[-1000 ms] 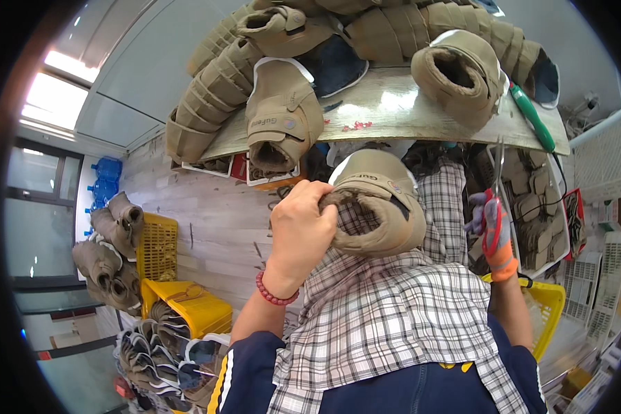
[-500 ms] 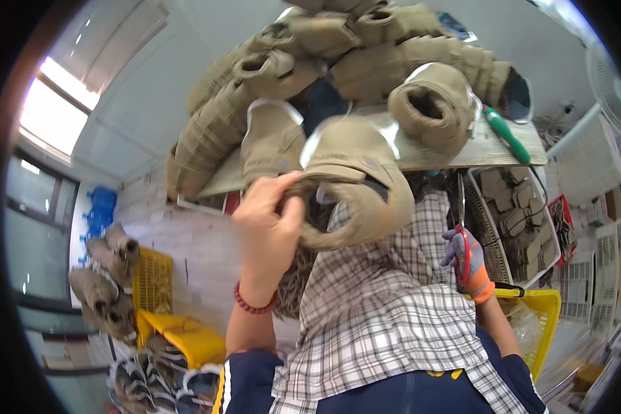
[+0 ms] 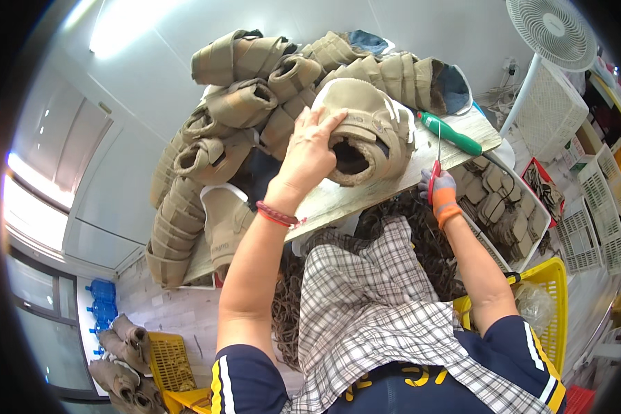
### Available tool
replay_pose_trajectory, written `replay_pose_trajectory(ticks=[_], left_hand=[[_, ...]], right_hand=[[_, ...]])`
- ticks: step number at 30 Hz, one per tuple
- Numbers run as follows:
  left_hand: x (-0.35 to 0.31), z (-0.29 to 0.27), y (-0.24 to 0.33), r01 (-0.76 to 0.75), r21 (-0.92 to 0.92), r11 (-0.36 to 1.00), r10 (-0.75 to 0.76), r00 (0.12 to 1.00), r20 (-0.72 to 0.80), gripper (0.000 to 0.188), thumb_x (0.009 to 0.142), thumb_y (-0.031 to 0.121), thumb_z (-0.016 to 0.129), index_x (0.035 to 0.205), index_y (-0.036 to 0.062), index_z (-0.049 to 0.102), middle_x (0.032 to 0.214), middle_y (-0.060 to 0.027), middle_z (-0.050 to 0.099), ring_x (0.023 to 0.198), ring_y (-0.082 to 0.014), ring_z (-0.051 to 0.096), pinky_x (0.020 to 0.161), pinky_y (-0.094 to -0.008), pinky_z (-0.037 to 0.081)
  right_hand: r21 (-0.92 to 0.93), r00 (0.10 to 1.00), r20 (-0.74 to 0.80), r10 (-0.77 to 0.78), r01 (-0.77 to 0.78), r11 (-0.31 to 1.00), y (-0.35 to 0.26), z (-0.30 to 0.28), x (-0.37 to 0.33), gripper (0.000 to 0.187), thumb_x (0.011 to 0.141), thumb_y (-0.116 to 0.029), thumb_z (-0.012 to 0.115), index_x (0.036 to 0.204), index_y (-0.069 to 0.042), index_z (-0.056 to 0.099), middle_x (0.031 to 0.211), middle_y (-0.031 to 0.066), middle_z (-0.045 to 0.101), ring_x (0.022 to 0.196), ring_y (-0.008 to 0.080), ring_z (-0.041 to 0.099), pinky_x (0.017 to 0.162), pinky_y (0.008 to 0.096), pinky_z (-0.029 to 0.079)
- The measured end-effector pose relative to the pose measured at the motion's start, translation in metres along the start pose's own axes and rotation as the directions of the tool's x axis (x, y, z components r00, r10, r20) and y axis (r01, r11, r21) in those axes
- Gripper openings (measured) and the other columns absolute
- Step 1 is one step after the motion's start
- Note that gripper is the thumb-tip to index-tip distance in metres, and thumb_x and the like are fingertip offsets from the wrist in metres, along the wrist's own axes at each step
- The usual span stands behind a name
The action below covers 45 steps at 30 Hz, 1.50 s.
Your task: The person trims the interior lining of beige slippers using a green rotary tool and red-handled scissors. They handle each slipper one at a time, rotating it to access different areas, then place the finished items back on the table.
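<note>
the left hand (image 3: 310,148) grips a beige shoe (image 3: 366,134) on the wooden board (image 3: 338,200), beside the shoe pile (image 3: 255,103). the right hand (image 3: 440,190) is closed around red scissors (image 3: 436,165). next probably careful trimming.

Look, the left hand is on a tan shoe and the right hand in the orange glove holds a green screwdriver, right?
Not quite. The head view shows the right hand holding red-handled scissors; the green screwdriver lies untouched on the board. The left hand is on the tan shoe.
</note>
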<state>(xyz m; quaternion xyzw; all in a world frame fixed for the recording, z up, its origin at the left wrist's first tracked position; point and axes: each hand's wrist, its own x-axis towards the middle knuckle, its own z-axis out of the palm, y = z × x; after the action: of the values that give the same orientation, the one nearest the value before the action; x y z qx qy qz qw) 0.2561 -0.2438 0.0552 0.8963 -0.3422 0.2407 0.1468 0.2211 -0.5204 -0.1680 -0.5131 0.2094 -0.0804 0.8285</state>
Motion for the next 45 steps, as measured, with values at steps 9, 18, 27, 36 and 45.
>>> replay_pose_trajectory(ticks=[9,18,27,36,45], left_hand=[[-0.008,0.013,-0.053,0.411,-0.836,0.364,-0.226,0.910,0.349,0.058,0.071,-0.017,0.050,0.126,0.0012,0.055,0.116,-0.0088,0.062,0.106,-0.0143,0.057,0.094,-0.0258,0.043],[-0.127,0.046,-0.092,0.250,-0.812,-0.528,-0.507,0.674,0.537,0.032,0.095,0.015,0.049,0.124,0.0053,0.054,0.114,-0.0111,0.063,0.096,-0.0208,0.064,0.079,-0.0308,0.054],[-0.189,0.113,-0.126,0.254,-0.850,-0.462,-0.700,0.484,0.526,0.033,0.094,0.023,0.049,0.115,-0.0006,0.058,0.109,-0.0093,0.065,0.092,-0.0206,0.063,0.084,-0.0349,0.050],[-0.202,0.070,-0.044,-0.054,-0.933,-0.356,-0.784,0.560,0.268,0.043,0.096,0.031,0.051,0.124,-0.0010,0.053,0.123,-0.0096,0.058,0.115,-0.0199,0.053,0.099,-0.0365,0.040],[-0.130,0.073,-0.088,0.080,-0.865,-0.495,-0.411,0.856,0.314,0.046,0.090,0.032,0.059,0.126,0.0024,0.053,0.121,-0.0093,0.060,0.111,-0.0229,0.057,0.096,-0.0389,0.045]], right_hand=[[-0.114,0.996,-0.075,-0.050,0.041,0.993,0.025,0.054,0.035,0.029,0.078,-0.019,0.074,0.097,-0.005,0.057,0.073,0.0010,0.058,0.057,0.0122,0.055,0.041,0.0264,0.040],[-0.039,0.904,0.106,-0.415,0.420,0.906,-0.076,0.100,-0.033,0.048,0.072,-0.007,0.079,0.112,0.000,0.054,0.082,0.0033,0.062,0.064,0.0098,0.058,0.054,0.0210,0.047],[-0.181,0.889,0.221,-0.401,0.442,0.879,-0.083,0.144,-0.015,0.037,0.078,-0.016,0.076,0.107,-0.004,0.057,0.079,-0.0019,0.062,0.055,0.0032,0.049,0.045,0.0206,0.037],[-0.370,0.742,0.630,-0.228,0.545,0.753,-0.067,0.114,-0.025,0.054,0.075,-0.023,0.078,0.118,0.001,0.057,0.104,0.0071,0.065,0.096,0.0144,0.057,0.087,0.0292,0.044],[-0.222,0.632,0.774,-0.020,0.301,0.928,-0.096,0.125,-0.022,0.046,0.075,-0.014,0.071,0.116,0.002,0.059,0.106,0.0068,0.065,0.098,0.0146,0.058,0.088,0.0297,0.045]])
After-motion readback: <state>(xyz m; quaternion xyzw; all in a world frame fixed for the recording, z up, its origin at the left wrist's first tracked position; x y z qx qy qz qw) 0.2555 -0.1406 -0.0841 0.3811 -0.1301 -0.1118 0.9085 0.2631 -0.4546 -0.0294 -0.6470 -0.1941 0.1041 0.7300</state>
